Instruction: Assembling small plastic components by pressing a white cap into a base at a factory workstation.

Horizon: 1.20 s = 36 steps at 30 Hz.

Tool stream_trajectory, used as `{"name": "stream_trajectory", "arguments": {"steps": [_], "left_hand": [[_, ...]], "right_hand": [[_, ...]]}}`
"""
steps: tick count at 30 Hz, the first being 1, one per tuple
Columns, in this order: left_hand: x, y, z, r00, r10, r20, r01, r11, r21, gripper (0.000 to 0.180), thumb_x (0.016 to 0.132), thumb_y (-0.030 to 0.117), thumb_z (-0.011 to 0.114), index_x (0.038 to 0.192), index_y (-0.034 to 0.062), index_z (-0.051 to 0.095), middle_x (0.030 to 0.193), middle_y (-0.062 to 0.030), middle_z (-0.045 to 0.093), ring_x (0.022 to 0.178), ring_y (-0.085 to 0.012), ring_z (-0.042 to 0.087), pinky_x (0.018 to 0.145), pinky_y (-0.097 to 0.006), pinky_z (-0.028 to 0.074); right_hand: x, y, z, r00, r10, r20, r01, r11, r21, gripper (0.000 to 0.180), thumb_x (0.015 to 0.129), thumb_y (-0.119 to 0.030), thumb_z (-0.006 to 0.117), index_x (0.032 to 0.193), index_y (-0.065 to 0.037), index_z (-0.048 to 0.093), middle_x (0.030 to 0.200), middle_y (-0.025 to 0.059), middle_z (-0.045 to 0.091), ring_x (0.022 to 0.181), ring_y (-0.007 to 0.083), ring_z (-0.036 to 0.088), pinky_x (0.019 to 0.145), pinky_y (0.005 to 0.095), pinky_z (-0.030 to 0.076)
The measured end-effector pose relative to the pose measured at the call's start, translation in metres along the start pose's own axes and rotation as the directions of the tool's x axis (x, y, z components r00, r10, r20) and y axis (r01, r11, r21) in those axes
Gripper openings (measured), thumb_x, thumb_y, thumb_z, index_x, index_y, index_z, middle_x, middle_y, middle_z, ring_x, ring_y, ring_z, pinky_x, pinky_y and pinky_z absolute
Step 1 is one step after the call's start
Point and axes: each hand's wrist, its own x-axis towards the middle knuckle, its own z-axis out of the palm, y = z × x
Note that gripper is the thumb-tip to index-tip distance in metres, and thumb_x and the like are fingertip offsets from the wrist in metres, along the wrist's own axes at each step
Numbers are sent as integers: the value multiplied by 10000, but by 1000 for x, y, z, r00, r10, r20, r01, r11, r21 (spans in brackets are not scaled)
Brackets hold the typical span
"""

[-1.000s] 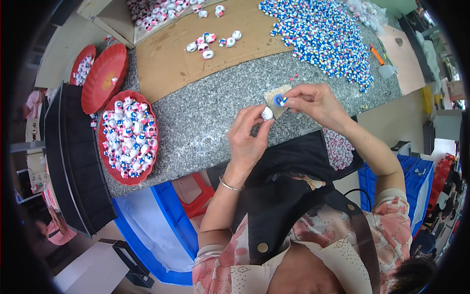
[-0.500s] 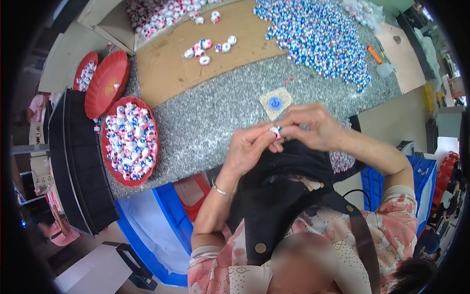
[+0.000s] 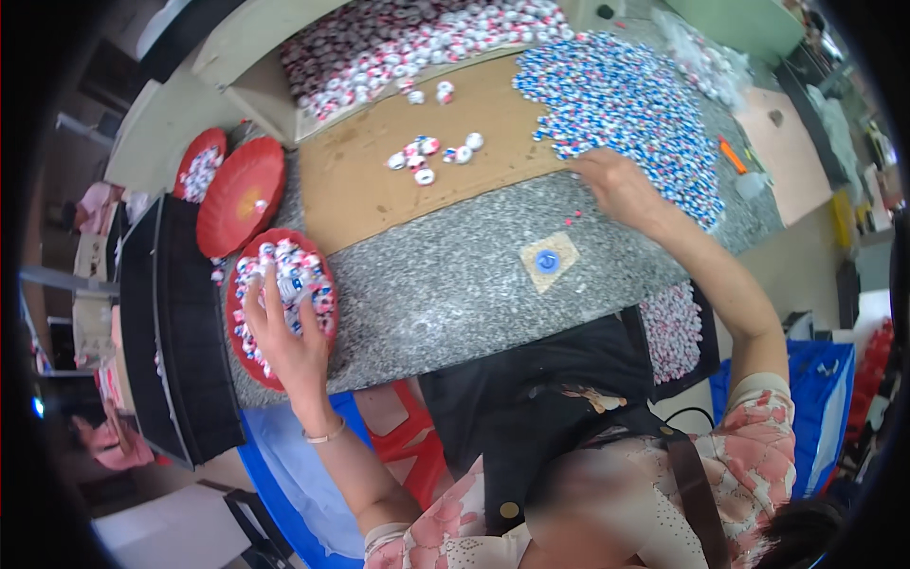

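My left hand (image 3: 289, 346) is over a scalloped red bowl (image 3: 334, 313) heaped with small white, pink and blue pieces (image 3: 320, 275). Its fingers are spread and reach down among the pieces, and nothing is plainly gripped. At the far right, my right hand (image 3: 616, 190) is at the near left edge of a wide pile of tiny blue and white pieces (image 3: 626, 104). The thumb and fingers there are pinched together; whatever they hold is too small to make out. Between the hands lies a pale square pad (image 3: 566, 248) with a round blue disc (image 3: 547, 262) on it.
Several larger white and pink pieces (image 3: 417, 161) lie on brown cardboard (image 3: 351, 190). Behind is an open-fronted bin (image 3: 275, 119) full of similar pieces. Another red bowl (image 3: 237, 204) stands at the left. An orange-handled tool (image 3: 732, 157) lies at the right. Tiny pink bits (image 3: 573, 218) dot the granite top.
My hands have parted from the small piece they held together near my lap. The left has gone to the red bowl, the right to the blue and white pile. The view has shifted slightly.
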Motion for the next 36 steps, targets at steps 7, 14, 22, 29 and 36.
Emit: {"name": "stream_trajectory", "arguments": {"steps": [7, 14, 22, 29, 36], "left_hand": [[36, 63, 82, 987, 31, 158, 59, 845, -531, 163, 803, 9, 635, 966, 2, 634, 918, -168, 624, 746, -300, 634, 670, -374, 506], [55, 82, 183, 947, 206, 248, -120, 939, -322, 271, 795, 61, 618, 1066, 48, 601, 1019, -182, 610, 921, -377, 604, 759, -479, 504], [33, 95, 121, 743, 0, 669, 593, 465, -658, 203, 870, 23, 612, 1068, 13, 565, 1066, -113, 635, 853, -185, 641, 693, -302, 513], [-40, 131, 79, 604, 161, 780, 797, -133, -590, 359, 850, -63, 617, 1205, -30, 571, 1062, -84, 624, 848, -129, 625, 760, -250, 524], [-68, 148, 82, 677, 176, 715, 731, -279, -623, 374, 828, -91, 635, 1194, -37, 578, 1035, -84, 633, 896, -149, 638, 813, -261, 534]], "right_hand": [[11, 15, 1, 979, 40, 199, 15, 962, -272, 179, 733, 27, 561, 905, 15, 608, 848, 170, 579, 835, 347, 585, 730, 427, 488], [9, 3, 9, 968, -212, 136, 246, 911, -331, 115, 777, -72, 512, 877, -36, 556, 831, 126, 568, 871, 291, 575, 783, 404, 454], [-3, -23, -31, 971, 126, 204, -111, 990, -84, 235, 781, -52, 586, 1002, -3, 523, 928, 154, 507, 848, 303, 582, 725, 409, 491], [-71, -37, -39, 956, 42, 291, -32, 999, -38, 120, 814, 8, 619, 928, 7, 657, 917, 149, 592, 826, 333, 620, 682, 402, 515], [-68, -28, -34, 964, 166, 208, -182, 982, 58, 138, 819, -37, 649, 945, 16, 663, 832, 155, 638, 765, 327, 631, 679, 397, 509]]}}
